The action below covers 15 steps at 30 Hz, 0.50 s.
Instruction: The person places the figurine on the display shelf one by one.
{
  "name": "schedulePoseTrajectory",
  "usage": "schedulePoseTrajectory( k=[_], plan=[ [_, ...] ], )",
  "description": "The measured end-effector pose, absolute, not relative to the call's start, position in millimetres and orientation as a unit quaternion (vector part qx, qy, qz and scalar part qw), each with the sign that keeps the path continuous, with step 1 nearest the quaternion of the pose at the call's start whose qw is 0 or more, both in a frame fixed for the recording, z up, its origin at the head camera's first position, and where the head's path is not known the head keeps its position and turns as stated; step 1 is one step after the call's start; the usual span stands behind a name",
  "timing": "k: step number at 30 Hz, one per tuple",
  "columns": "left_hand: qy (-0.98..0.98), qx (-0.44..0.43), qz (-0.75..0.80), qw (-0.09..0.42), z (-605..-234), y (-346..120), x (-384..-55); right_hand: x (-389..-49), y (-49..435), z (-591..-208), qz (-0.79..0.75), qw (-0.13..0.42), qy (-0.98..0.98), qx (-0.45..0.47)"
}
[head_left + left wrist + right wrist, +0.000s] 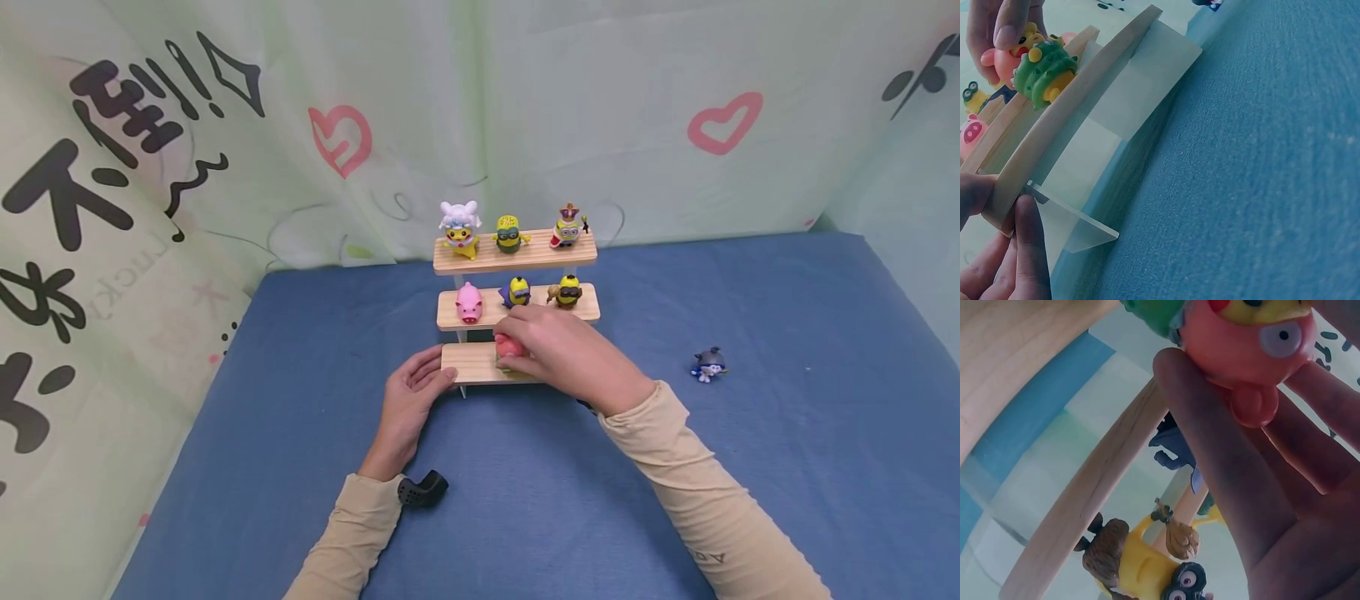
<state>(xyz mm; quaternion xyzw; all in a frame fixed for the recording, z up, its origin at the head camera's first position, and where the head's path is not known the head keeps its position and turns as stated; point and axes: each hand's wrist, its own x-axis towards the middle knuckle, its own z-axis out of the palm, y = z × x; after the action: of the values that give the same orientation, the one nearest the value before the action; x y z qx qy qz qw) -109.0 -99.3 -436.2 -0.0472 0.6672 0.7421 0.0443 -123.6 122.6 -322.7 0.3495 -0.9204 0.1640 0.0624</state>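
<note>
My right hand (570, 350) grips a small figurine (508, 345) with a pink-red hood over a yellow face. In the left wrist view its green, bumpy body and yellow foot stand at the edge of the lowest shelf board (471, 363). Fingers wrap its hood (1241, 353) in the right wrist view. My left hand (408, 398) pinches that board's left end, thumb on top and fingers underneath. On the middle board (486, 317), just behind, are a pink pig figurine (469, 303) and two yellow goggled ones, one caped (517, 292), one with a brown bundle (567, 292).
The top board (487, 262) carries a white-hatted yellow figurine (460, 229), a green-capped one (509, 235) and a crowned one (567, 227). Clear supports (1079, 222) hold up the boards. A dark-topped figurine (708, 364) lies right on the blue cloth (525, 483). A printed curtain (540, 108) hangs behind.
</note>
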Motion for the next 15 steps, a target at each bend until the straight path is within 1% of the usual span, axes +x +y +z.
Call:
schedulePoseTrajectory(
  k=[15],
  plan=[
    [0.669,-0.046,0.741,0.047,-436.4,-100.1,-109.7,-126.8,115.4,-326.7,0.151,0.07,-0.922,0.35]
  ],
)
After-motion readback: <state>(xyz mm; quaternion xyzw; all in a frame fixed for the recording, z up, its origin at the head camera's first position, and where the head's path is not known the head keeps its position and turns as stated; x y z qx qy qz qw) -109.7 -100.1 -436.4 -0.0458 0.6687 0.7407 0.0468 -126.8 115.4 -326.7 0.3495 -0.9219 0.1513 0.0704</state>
